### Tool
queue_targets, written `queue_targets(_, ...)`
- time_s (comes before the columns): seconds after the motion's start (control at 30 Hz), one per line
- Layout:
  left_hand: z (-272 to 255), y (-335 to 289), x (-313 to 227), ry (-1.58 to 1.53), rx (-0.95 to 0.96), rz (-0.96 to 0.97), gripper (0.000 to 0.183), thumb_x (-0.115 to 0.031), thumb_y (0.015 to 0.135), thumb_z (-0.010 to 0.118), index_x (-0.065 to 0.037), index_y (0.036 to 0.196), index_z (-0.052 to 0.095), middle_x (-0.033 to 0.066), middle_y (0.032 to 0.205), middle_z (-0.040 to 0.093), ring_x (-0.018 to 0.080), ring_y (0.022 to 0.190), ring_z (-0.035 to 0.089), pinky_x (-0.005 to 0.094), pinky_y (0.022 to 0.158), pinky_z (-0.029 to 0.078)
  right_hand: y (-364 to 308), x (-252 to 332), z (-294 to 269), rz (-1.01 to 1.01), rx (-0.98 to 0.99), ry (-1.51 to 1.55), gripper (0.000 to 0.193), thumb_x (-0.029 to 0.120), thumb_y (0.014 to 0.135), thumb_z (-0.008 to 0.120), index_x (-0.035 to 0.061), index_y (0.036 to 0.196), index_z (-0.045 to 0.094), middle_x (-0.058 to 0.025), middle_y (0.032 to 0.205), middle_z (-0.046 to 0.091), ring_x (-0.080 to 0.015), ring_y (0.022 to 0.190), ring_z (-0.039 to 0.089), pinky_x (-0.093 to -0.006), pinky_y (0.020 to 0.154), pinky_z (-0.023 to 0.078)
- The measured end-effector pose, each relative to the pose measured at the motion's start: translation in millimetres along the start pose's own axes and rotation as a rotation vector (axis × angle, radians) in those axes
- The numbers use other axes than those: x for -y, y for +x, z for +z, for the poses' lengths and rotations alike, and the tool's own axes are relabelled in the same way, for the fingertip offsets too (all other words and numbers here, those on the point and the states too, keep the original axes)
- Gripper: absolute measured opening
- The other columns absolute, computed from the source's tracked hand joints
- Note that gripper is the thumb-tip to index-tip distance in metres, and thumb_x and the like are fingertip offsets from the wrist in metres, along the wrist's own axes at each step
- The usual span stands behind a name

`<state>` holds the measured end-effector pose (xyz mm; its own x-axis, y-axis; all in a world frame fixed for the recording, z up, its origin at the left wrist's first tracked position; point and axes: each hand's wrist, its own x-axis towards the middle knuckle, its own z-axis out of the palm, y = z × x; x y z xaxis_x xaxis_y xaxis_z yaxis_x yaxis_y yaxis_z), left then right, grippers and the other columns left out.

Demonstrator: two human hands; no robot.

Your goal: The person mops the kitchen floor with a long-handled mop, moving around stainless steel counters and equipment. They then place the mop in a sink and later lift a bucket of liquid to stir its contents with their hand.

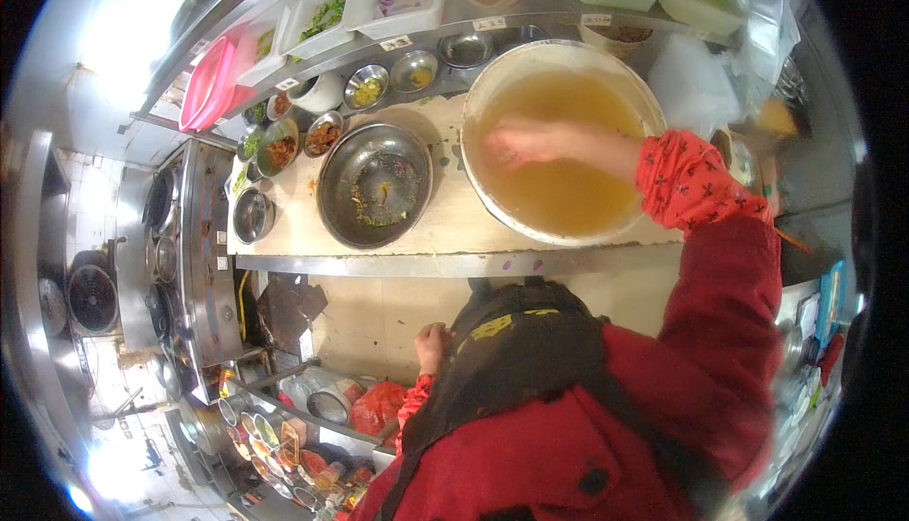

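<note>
My right hand (pixel 519 142) is dipped into a large white tub (pixel 478 190) of cloudy yellow-brown liquid (pixel 578 190). Its fingers are blurred under the surface, so whether they grip anything is hidden. A red patterned sleeve cover (pixel 696 180) crosses the tub's right rim. Down by the left side of my dark apron (pixel 511 332), my left hand (pixel 433 346) is held low with its fingers curled in. What it holds, if anything, does not show. Left of the tub stands a wide dark metal bowl (pixel 331 204) with scraps of food stuck inside it.
Small metal bowls of chopped ingredients, such as a bowl of yellow pieces (pixel 365 87), line the counter's back. Above them, a shelf carries white containers (pixel 398 19) and a pink basket (pixel 210 86). A stove (pixel 204 265) is at the left, and jars (pixel 284 445) crowd the lower left.
</note>
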<state>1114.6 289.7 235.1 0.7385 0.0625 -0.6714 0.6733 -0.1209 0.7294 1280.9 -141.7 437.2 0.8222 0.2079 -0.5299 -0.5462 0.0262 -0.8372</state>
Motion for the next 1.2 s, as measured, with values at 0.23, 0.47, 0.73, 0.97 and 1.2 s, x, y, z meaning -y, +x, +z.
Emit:
queue_targets(0.23, -2, 34, -13, 0.097, 0.056, 0.050, 0.023, -0.015, 0.089, 0.055, 0.006, 0.094, 0.064, 0.0121, 0.076, 0.066, 0.0178, 0.064, 0.063, 0.0275, 0.056, 0.049, -1, 1, -3, -0.031, 0.103, 0.157, 0.025, 0.014, 0.093, 0.046, -0.0057, 0.104, 0.057, -0.0158, 0.097, 0.063, -0.0252, 0.087, 0.063, -0.0401, 0.082, 0.052)
queue_targets(0.47, 1, 43, -33, 0.157, 0.056, 0.036, 0.023, -0.014, 0.087, 0.056, 0.007, 0.094, 0.064, 0.0119, 0.075, 0.066, 0.0176, 0.063, 0.063, 0.0271, 0.057, 0.049, 2, -3, -3, -0.072, 0.144, 0.142, 0.031, 0.015, 0.094, 0.045, -0.0122, 0.103, 0.054, -0.0212, 0.095, 0.062, -0.0286, 0.084, 0.063, -0.0392, 0.079, 0.054)
queue_targets(0.73, 1, 41, -24, 0.100, 0.026, 0.045, 0.023, -0.014, 0.085, 0.056, 0.007, 0.086, 0.065, 0.0124, 0.071, 0.066, 0.0176, 0.062, 0.063, 0.0277, 0.056, 0.050, -15, -6, -11, -0.085, 0.209, -0.183, 0.037, 0.021, 0.091, 0.048, -0.0125, 0.104, 0.055, -0.0232, 0.100, 0.061, -0.0302, 0.087, 0.063, -0.0416, 0.076, 0.054)
queue_targets(0.97, -9, 47, -4, 0.191, 0.008, 0.074, 0.025, -0.015, 0.085, 0.055, 0.006, 0.090, 0.067, 0.0122, 0.072, 0.068, 0.0170, 0.063, 0.064, 0.0285, 0.056, 0.049, -21, -8, -6, -0.042, 0.196, -0.339, 0.035, 0.021, 0.091, 0.049, -0.0105, 0.101, 0.059, -0.0196, 0.093, 0.063, -0.0273, 0.088, 0.062, -0.0435, 0.074, 0.054)
queue_targets(1.2, -1, 35, -2, 0.196, -0.008, 0.075, 0.025, -0.017, 0.085, 0.055, 0.005, 0.087, 0.067, 0.0110, 0.074, 0.068, 0.0154, 0.063, 0.063, 0.0285, 0.059, 0.049, -21, -13, 0, 0.023, 0.330, -0.090, 0.030, 0.018, 0.092, 0.048, -0.0086, 0.097, 0.060, -0.0179, 0.092, 0.063, -0.0263, 0.081, 0.063, -0.0415, 0.069, 0.054)
